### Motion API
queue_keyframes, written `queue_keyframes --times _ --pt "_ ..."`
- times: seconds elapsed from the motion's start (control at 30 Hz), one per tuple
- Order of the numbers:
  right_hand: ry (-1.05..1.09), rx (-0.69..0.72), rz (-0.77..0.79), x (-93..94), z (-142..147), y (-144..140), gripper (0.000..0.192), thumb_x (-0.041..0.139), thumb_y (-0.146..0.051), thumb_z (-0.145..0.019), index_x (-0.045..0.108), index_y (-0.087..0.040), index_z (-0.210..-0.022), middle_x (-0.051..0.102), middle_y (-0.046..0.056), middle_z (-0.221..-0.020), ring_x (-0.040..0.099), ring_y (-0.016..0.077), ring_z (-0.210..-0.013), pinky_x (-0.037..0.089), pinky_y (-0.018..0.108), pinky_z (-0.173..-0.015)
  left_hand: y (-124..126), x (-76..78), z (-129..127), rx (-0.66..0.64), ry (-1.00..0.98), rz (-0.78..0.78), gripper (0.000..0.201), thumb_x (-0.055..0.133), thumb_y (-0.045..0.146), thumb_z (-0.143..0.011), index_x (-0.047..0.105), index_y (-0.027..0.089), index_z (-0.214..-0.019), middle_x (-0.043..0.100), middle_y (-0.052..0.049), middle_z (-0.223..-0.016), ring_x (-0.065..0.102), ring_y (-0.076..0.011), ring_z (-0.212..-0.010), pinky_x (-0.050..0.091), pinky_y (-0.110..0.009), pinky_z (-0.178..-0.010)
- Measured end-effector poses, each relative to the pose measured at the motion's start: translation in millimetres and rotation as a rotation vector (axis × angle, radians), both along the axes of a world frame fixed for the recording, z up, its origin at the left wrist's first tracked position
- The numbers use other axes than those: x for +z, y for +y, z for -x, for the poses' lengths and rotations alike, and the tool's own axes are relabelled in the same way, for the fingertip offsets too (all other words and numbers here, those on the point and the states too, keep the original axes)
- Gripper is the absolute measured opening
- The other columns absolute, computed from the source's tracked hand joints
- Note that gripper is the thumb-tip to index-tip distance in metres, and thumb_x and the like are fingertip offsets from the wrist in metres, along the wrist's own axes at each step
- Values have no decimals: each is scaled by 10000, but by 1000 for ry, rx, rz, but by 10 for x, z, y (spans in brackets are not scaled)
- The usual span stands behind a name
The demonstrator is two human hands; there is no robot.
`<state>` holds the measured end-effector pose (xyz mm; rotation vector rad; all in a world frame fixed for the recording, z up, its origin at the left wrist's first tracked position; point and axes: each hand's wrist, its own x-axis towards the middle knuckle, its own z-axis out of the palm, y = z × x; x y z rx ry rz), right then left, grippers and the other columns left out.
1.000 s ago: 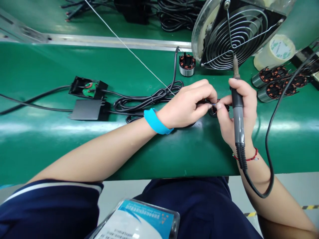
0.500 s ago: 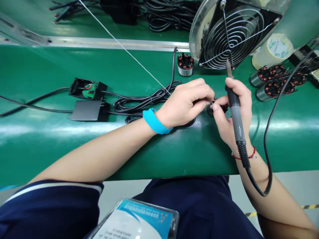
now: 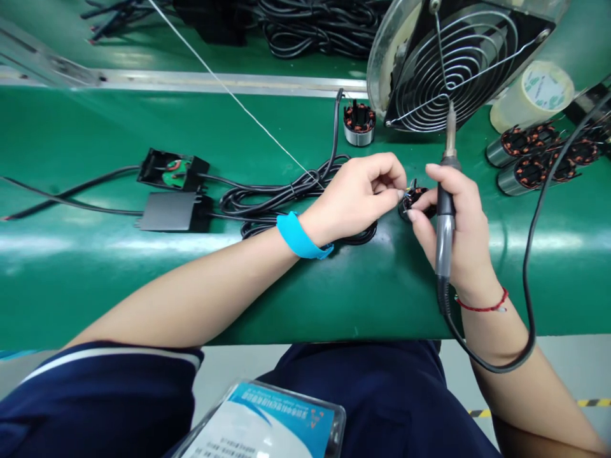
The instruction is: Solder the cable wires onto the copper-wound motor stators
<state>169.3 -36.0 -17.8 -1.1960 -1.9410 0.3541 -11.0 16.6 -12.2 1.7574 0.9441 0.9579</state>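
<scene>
My right hand [image 3: 470,235] is closed around a soldering iron [image 3: 444,245], whose bare tip points up and away in front of the fan. With thumb and forefinger the same hand touches a small motor stator [image 3: 409,202] on the bench, partly hidden by the fingers. My left hand [image 3: 358,194], with a blue band at the wrist, is pinched at the stator's left side. Thin coloured wires [image 3: 410,187] show at its fingertips. A coil of black cable [image 3: 260,197] lies beneath and left of that hand.
A caged fan [image 3: 451,76] stands behind the hands. Several stators [image 3: 518,175] sit at right beside a tape roll [image 3: 532,95]; another stator [image 3: 359,124] is left of the fan. At left are an opened black box [image 3: 167,170] and a closed adapter [image 3: 168,211]. A white solder-like strand [image 3: 238,102] slants across.
The soldering iron has swung more upright in my right hand. The fingers of both hands have drawn slightly apart, showing more of the stator and its wires.
</scene>
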Motion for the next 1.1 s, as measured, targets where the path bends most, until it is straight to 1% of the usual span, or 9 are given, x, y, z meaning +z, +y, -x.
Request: queue_keyframes --times 0.1,0.2,0.3,0.43,0.53,0.6,0.73,0.87,1.1 --pt "-8 -137 -33 -35 64 71 494 583 -155 -828 487 -297 -1292 638 -14 -877 639 227 -857 509 478 -870 17 7 -18 15 -40 57 109 575 69 -740 557 169 -701 585 10 -683 511 -97 -610 426 -240 -565" --pt "-11 -230 -20 -52 116 123 520 557 -114 -789 498 -288 -1275 635 1 -900 630 225 -820 525 466 -812 13 20 -30 14 -60 91 124 562 47 -732 545 166 -701 578 10 -688 511 -92 -620 435 -232 -574" --pt "-24 -208 23 -18 103 90 546 600 -126 -789 496 -266 -1306 676 30 -912 642 256 -827 532 502 -801 -16 27 -38 5 -77 98 141 548 28 -724 533 166 -704 561 12 -687 496 -88 -614 425 -230 -566" --pt "1 -213 -19 87 4 -114 499 630 -194 -869 530 -265 -1353 719 47 -948 691 272 -920 507 528 -921 -65 21 -47 -7 -76 111 143 556 41 -746 513 174 -719 545 13 -688 494 -90 -616 417 -229 -555" --pt "120 -284 -69 126 -45 -306 426 612 -262 -917 592 -307 -1339 712 44 -1091 708 197 -745 567 419 -730 -90 16 -53 -11 -64 117 153 588 80 -778 490 184 -723 540 12 -688 501 -94 -621 425 -232 -557" --pt "156 -306 -133 112 -55 -414 399 647 -283 -899 639 -325 -1296 716 33 -1045 680 177 -674 557 376 -625 -101 16 -56 -10 -54 121 165 596 94 -790 477 187 -726 528 13 -680 495 -95 -616 426 -237 -558" --pt "115 -273 -278 52 -71 -543 383 731 -254 -830 689 -276 -1211 702 24 -826 618 177 -617 519 342 -556 -120 12 -58 -6 -32 137 162 558 76 -793 458 183 -724 505 14 -669 460 -87 -599 407 -248 -554" --pt "108 -177 -266 42 -92 -589 232 676 -270 -855 701 -226 -1081 638 -4 -657 550 164 -515 479 335 -492 -132 12 -57 -1 -14 144 152 543 82 -797 456 177 -717 495 16 -659 446 -79 -593 400 -249 -550" --pt "120 -134 -186 53 -72 -609 218 665 -226 -830 684 -231 -1047 639 -13 -670 565 159 -515 480 329 -485 -127 51 -55 -8 -4 183 153 545 71 -801 467 172 -718 533 5 -671 499 -88 -601 438 -258 -552"
